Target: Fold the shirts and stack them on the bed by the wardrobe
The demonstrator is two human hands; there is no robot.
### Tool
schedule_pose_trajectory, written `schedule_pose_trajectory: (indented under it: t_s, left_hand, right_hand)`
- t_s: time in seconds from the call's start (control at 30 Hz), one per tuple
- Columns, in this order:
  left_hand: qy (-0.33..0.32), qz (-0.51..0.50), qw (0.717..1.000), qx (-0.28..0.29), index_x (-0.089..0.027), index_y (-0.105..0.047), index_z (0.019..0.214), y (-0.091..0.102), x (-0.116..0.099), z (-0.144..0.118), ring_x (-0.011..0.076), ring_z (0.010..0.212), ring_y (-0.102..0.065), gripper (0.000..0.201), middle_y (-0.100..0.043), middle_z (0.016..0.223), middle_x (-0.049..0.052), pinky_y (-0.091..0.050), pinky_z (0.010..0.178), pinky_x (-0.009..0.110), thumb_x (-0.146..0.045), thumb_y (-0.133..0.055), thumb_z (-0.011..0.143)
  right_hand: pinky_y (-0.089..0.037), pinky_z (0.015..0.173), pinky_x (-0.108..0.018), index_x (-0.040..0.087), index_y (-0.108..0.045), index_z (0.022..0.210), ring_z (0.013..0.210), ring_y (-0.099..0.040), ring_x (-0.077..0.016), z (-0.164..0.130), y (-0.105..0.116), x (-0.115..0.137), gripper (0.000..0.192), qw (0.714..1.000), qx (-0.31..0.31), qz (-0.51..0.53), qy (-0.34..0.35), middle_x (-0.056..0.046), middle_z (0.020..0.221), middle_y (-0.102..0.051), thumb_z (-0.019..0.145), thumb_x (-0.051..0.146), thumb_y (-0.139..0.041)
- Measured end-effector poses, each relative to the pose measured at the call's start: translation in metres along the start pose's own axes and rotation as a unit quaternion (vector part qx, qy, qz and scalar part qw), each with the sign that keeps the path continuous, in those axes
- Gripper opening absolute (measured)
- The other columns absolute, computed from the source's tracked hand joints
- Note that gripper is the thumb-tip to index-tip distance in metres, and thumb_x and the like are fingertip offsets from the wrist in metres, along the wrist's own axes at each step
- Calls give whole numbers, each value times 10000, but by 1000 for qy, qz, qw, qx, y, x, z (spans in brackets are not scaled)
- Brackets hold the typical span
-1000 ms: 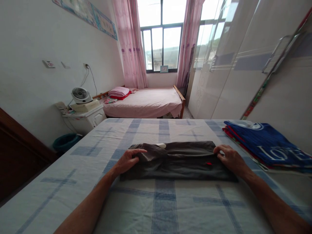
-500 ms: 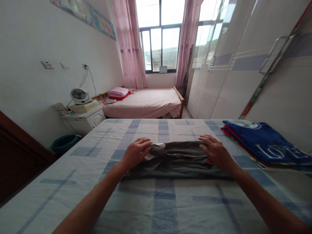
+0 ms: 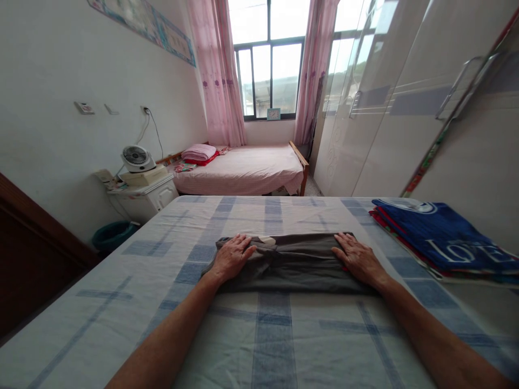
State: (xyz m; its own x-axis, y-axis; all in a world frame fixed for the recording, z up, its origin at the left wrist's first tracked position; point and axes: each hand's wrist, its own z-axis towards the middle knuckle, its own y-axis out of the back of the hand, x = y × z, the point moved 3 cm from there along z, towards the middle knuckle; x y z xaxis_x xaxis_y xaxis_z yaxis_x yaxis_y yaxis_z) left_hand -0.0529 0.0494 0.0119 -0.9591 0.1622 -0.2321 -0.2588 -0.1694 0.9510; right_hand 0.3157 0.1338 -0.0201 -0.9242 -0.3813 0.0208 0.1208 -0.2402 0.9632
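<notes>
left grip (image 3: 232,257) and right grip (image 3: 357,260), both wide and flat atop folded dark cloth (image 3: 302,265)

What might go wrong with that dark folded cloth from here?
Creases might get pressed in: the dark folded cloth shows wrinkles between the left hand and the right hand. Its layers might also slip out of line if the two hands, resting on it with fingers spread, slid apart.

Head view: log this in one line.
left hand: palm down on dark cloth | right hand: palm down, same cloth | cloth: folded on bedsheet | blue textile: at right
</notes>
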Motion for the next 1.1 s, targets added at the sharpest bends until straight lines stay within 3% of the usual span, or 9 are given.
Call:
schedule_pose_trajectory:
  t_s: [0.17, 0.3, 0.4, 0.57, 0.73, 0.93, 1.0, 1.1]
  left_hand:
    - [129, 26, 991, -18, -225, -582, 1164, 23, 35, -8, 197, 1134, -542, 429, -597, 1231, 59, -413, 922, 297, -431, -284, 934]
    - [226, 37, 973, -32, -205, -628, 1081, 39, 53, -16, 211, 991, -614, 387, -666, 1091, 85, -442, 798, 269, -381, -328, 911]
    - [229, 50, 972, -35, -166, -650, 1032, 44, 54, -18, 225, 970, -613, 379, -672, 1054, 121, -430, 769, 264, -390, -387, 877]
    - [261, 32, 965, 9, -125, -668, 713, 47, 55, -19, 218, 738, -616, 517, -670, 731, 141, -384, 619, 256, -534, -376, 839]
    - [239, -94, 966, 30, -159, -488, 430, 43, 58, -19, 129, 497, -435, 531, -408, 435, 7, -253, 492, 234, -565, -441, 768]
    - [223, -222, 945, 85, -176, -396, 441, 34, 55, -20, 74, 415, -231, 560, -240, 415, -55, -141, 433, 236, -677, -475, 678]
    - [226, -262, 933, 98, -164, -437, 459, 31, 57, -21, 68, 416, -232, 544, -259, 416, -59, -132, 431, 232, -670, -545, 628]
    - [214, -319, 916, 112, -132, -558, 553, 27, 56, -22, 86, 449, -351, 485, -405, 458, -40, -214, 434, 213, -610, -639, 572]
  right_hand:
    - [-316, 1031, -446, 195, -572, 1203, 1286, -382, -243, -3, 4, 2, 463, 999, -28, 8, 43, -100, 1345, -494, 883, 384, -294]
    - [-327, 1027, -445, 222, -580, 1191, 1262, -415, -246, -3, 6, 1, 440, 998, -51, 22, 42, -88, 1307, -533, 874, 382, -320]
    - [-330, 1029, -431, 186, -558, 1217, 1251, -428, -244, -2, 4, 0, 472, 998, -60, 17, 28, -102, 1318, -521, 879, 397, -304]
    - [-331, 1033, -418, 165, -559, 1216, 1249, -429, -241, -1, 1, -2, 483, 998, -60, 15, 29, -111, 1318, -519, 875, 396, -308]
    - [-333, 1032, -429, 166, -578, 1193, 1251, -428, -244, -1, 2, -2, 466, 997, -61, 13, 44, -118, 1306, -529, 868, 376, -317]
    - [-328, 1042, -392, 100, -552, 1224, 1235, -446, -249, 0, 4, 0, 516, 998, -55, -5, 26, -138, 1322, -510, 883, 399, -306]
    - [-326, 1043, -394, 104, -549, 1229, 1247, -432, -245, 0, 3, 0, 518, 998, -51, -4, 28, -135, 1328, -505, 884, 401, -302]
    - [-320, 1045, -414, 114, -549, 1228, 1260, -416, -240, -1, 1, 0, 511, 998, -50, 1, 32, -134, 1330, -503, 886, 393, -292]
